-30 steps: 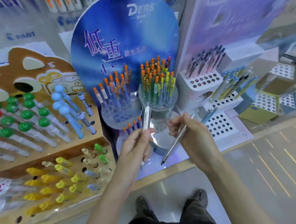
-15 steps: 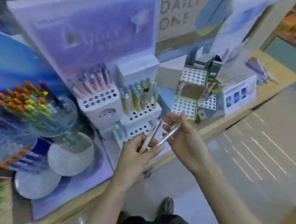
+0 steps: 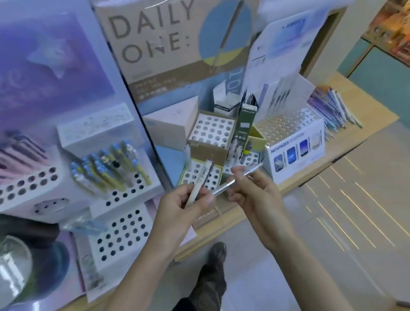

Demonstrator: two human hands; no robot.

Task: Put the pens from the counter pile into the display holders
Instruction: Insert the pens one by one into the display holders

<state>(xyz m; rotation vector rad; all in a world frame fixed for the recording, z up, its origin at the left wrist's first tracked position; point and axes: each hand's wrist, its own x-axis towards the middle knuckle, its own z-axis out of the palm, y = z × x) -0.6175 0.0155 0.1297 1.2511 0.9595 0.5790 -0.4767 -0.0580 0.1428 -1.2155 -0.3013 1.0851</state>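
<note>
As you stand before the surface (image 3: 379, 116), your left hand (image 3: 182, 206) is nearest, its fingers (image 3: 175, 196) curled round a cream pen (image 3: 201, 180) that slants up and to the right, thumb pressed on the barrel. Just beside it, your right hand (image 3: 256, 196) pinches a clear pen (image 3: 245, 174) between thumb and fingertips. This pen lies at a shallow slant with its lower end reaching toward your left thumb. Whether the two pens touch cannot be told.

Behind both hands sits a low yellow-edged holder (image 3: 201, 172) with rows of round holes, and the cream pen's top shows in front of it. To the left, a white stepped holder (image 3: 122, 236) carries blue-and-yellow pens (image 3: 108, 169) on its middle step. Farther back stands a brown box holder (image 3: 212, 130) with a white perforated top, and to its right a white PATHFINDER box (image 3: 295, 149).

At the far right of the surface, well apart from your hands, lies the loose pen pile (image 3: 333, 110). A DAILY ONE card (image 3: 154, 37) stands at the back.
</note>
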